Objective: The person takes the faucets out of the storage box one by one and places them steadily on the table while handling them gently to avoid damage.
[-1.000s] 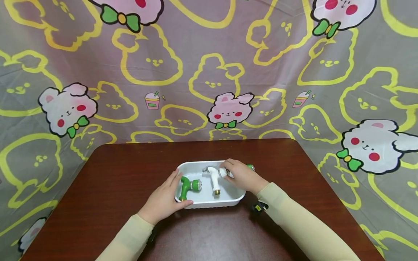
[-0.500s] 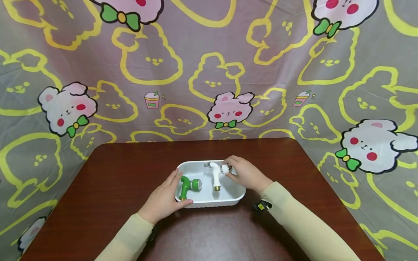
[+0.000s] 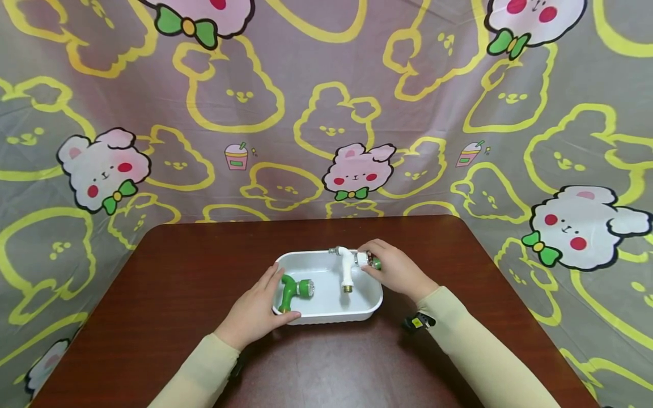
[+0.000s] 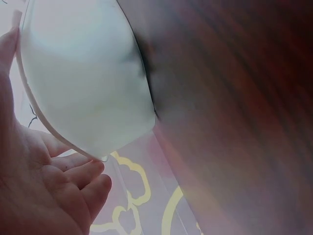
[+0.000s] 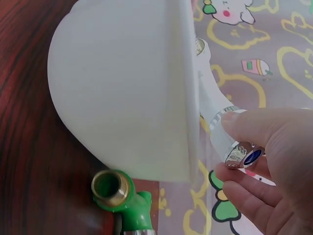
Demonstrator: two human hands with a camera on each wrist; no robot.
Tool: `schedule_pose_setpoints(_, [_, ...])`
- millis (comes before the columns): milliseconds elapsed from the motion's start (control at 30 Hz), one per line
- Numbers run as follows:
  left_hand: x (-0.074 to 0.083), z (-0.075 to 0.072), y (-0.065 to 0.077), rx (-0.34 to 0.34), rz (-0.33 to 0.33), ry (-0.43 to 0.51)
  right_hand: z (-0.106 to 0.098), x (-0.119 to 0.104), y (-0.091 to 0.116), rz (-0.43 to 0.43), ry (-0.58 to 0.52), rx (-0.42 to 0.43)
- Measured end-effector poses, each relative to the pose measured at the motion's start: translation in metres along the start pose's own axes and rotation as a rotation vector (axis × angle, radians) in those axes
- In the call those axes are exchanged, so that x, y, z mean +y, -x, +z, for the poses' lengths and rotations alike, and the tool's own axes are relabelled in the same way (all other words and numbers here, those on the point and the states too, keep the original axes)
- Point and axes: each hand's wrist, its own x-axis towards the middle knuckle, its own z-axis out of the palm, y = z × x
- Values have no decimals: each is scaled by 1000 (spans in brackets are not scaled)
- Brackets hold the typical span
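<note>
In the head view a white plastic basin (image 3: 326, 313) stands on the table, with a green tap (image 3: 289, 292) lying in its left end. My left hand (image 3: 255, 306) holds that end, thumb at the front rim and fingers along the left rim. In the left wrist view its bent fingers (image 4: 90, 181) meet the rim from outside. My right hand (image 3: 398, 269) pinches a white tap (image 3: 347, 269) by its knob between thumb and fingers. The tap hangs over the basin's right back part, brass threaded end downward. The right wrist view shows the knob's chrome end with a blue oval.
Just outside the basin's right end, a second green tap (image 5: 137, 213) with a brass threaded end shows in the right wrist view. The dark brown table (image 3: 204, 260) meets a cartoon-printed cloth (image 3: 285, 113) at the back and sides.
My right hand has lifted the white tap and carried it rightward and back, toward the basin's right back rim. The left hand and the green tap in the basin have stayed put.
</note>
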Motion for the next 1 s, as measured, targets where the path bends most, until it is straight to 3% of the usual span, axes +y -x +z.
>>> schedule_pose_setpoints(367, [-1, 1, 1, 19, 22, -1, -11, 10, 6, -5, -43, 48])
schedule_pose_setpoints(1000, [-2, 3, 1, 17, 23, -5, -31, 27, 14, 111, -93, 0])
